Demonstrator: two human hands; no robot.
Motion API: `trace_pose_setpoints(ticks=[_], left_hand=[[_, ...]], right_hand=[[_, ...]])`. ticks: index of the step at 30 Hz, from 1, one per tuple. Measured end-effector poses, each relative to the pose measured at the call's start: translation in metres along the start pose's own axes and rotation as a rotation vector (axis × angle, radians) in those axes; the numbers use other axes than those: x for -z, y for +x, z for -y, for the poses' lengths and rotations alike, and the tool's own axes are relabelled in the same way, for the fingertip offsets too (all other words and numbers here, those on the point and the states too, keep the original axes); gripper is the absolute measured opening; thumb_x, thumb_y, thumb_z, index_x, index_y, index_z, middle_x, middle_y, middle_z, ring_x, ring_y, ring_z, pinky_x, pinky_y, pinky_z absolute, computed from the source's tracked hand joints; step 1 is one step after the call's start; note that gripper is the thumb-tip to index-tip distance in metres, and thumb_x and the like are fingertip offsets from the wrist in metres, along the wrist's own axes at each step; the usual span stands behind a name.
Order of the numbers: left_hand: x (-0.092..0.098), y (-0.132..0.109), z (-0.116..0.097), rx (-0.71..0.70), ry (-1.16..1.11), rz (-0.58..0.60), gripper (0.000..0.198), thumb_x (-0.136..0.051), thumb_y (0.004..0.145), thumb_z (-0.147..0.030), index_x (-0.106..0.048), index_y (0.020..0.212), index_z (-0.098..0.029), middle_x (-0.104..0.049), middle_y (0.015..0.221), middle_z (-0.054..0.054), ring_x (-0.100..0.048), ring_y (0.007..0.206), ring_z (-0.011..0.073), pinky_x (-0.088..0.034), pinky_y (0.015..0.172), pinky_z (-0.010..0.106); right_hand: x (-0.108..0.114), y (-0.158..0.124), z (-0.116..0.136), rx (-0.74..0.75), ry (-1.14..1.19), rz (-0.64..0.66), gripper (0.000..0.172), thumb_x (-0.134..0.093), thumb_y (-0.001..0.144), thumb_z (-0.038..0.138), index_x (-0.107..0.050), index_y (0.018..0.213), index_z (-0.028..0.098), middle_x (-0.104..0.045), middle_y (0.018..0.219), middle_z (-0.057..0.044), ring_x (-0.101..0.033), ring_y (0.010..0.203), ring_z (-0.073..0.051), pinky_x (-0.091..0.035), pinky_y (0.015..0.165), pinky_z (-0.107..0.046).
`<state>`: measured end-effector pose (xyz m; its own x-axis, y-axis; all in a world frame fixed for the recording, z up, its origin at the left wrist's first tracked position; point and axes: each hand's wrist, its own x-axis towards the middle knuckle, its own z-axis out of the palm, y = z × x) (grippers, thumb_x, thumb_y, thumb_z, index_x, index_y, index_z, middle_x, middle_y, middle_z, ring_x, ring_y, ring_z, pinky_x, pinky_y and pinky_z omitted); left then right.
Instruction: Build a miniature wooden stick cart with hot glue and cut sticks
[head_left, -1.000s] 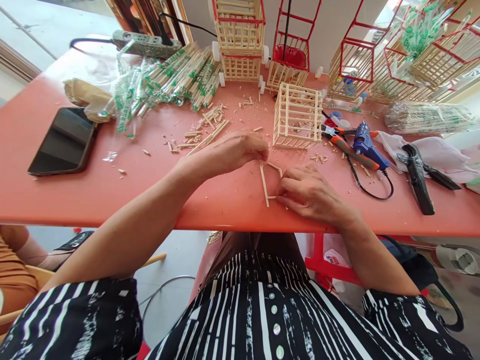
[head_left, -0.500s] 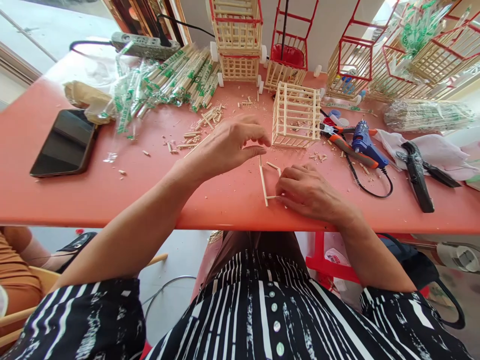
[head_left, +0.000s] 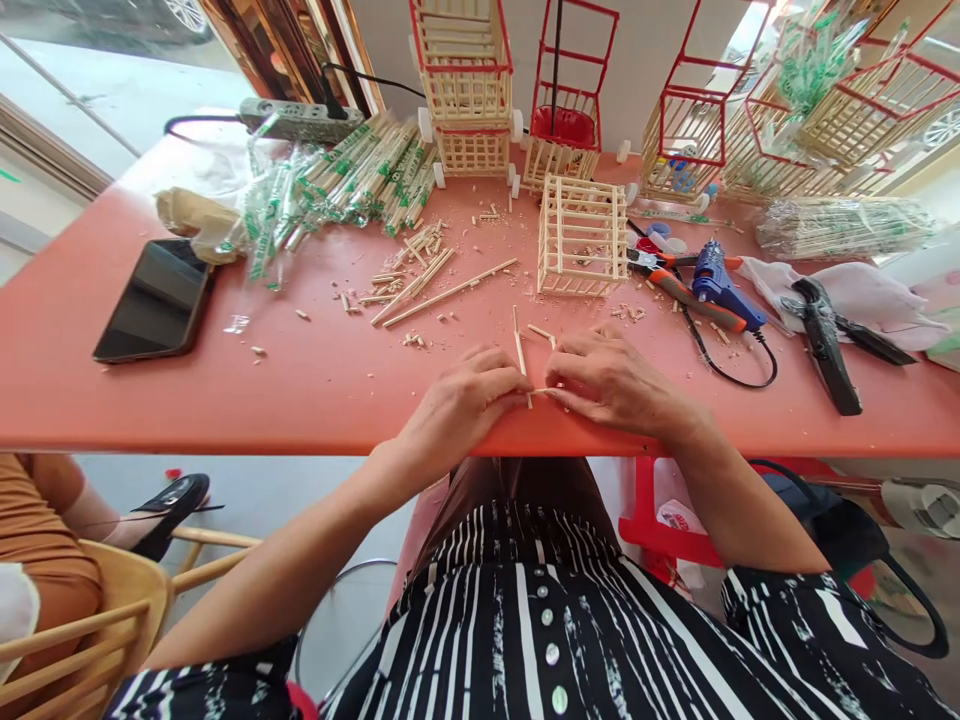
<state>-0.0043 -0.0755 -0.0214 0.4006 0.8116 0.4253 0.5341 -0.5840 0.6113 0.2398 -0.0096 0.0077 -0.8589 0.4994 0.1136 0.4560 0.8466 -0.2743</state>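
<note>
A small frame of glued wooden sticks [head_left: 519,352] lies on the red table [head_left: 315,380] close to its front edge. My left hand [head_left: 463,400] pinches the near end of the frame's long stick, fingers closed. My right hand [head_left: 611,378] presses on the frame's right side, fingers curled over it. The two hands almost meet at the frame's near corner. Beyond them stands an unpainted stick cage [head_left: 583,238].
Loose sticks and offcuts [head_left: 420,285] lie left of the cage. Wrapped chopstick packs [head_left: 337,180], a phone [head_left: 154,300], a blue glue gun [head_left: 718,285], orange pliers [head_left: 675,280] and a black tool [head_left: 823,345] are around. Finished red-framed carts [head_left: 465,90] line the back. Another person's leg [head_left: 45,530] is lower left.
My left hand has come back from the frame's far end to its near corner, beside my right hand. The view has shifted down a little. My right hand has stayed on the frame.
</note>
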Motion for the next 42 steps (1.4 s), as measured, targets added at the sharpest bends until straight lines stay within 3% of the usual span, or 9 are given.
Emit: trace_pose_setpoints(ticks=[5, 22, 30, 36, 42], left_hand=[[-0.012, -0.002, 0.003, -0.017, 0.032, -0.097, 0.019, -0.066, 0.103, -0.012, -0.078, 0.092, -0.020, -0.074, 0.090, 0.002, -0.067, 0.088, 0.0182, -0.053, 0.083, 0.029], [-0.016, -0.001, 0.002, 0.040, -0.038, -0.108, 0.019, -0.067, 0.102, -0.013, -0.078, 0.088, -0.019, -0.073, 0.089, 0.004, -0.067, 0.090, 0.0198, -0.053, 0.085, 0.032], [-0.015, -0.001, 0.001, 0.083, -0.052, -0.084, 0.020, -0.065, 0.101, -0.015, -0.078, 0.088, -0.021, -0.074, 0.092, 0.005, -0.068, 0.093, 0.0215, -0.054, 0.089, 0.035], [-0.014, -0.002, 0.001, 0.063, -0.056, -0.081, 0.019, -0.066, 0.101, -0.015, -0.077, 0.087, -0.020, -0.073, 0.090, 0.005, -0.068, 0.090, 0.0216, -0.053, 0.086, 0.035], [-0.014, -0.003, 0.000, 0.074, -0.034, -0.055, 0.018, -0.063, 0.102, -0.019, -0.075, 0.089, -0.021, -0.075, 0.092, 0.005, -0.070, 0.094, 0.0224, -0.055, 0.087, 0.036]], right_hand=[[-0.001, 0.000, 0.001, -0.011, 0.018, -0.002, 0.019, -0.061, 0.108, 0.032, -0.071, 0.100, 0.019, -0.071, 0.102, -0.009, -0.059, 0.092, -0.023, -0.031, 0.087, -0.037], [0.001, 0.001, -0.002, -0.039, 0.063, -0.031, 0.016, -0.064, 0.105, 0.031, -0.071, 0.096, 0.019, -0.071, 0.095, -0.006, -0.061, 0.090, -0.022, -0.034, 0.086, -0.036], [-0.001, -0.024, -0.002, -0.174, 0.012, -0.243, 0.018, -0.057, 0.106, 0.025, -0.070, 0.095, 0.020, -0.072, 0.095, -0.009, -0.061, 0.092, -0.025, -0.041, 0.088, -0.038], [-0.006, -0.063, -0.010, -0.420, -0.048, -0.420, 0.021, -0.057, 0.105, 0.030, -0.069, 0.090, 0.022, -0.069, 0.088, -0.007, -0.064, 0.085, -0.025, -0.047, 0.082, -0.038], [0.013, -0.102, -0.034, -0.653, -0.177, -0.582, 0.018, -0.057, 0.102, 0.031, -0.071, 0.094, 0.024, -0.076, 0.099, -0.011, -0.070, 0.097, -0.030, -0.053, 0.092, -0.045]])
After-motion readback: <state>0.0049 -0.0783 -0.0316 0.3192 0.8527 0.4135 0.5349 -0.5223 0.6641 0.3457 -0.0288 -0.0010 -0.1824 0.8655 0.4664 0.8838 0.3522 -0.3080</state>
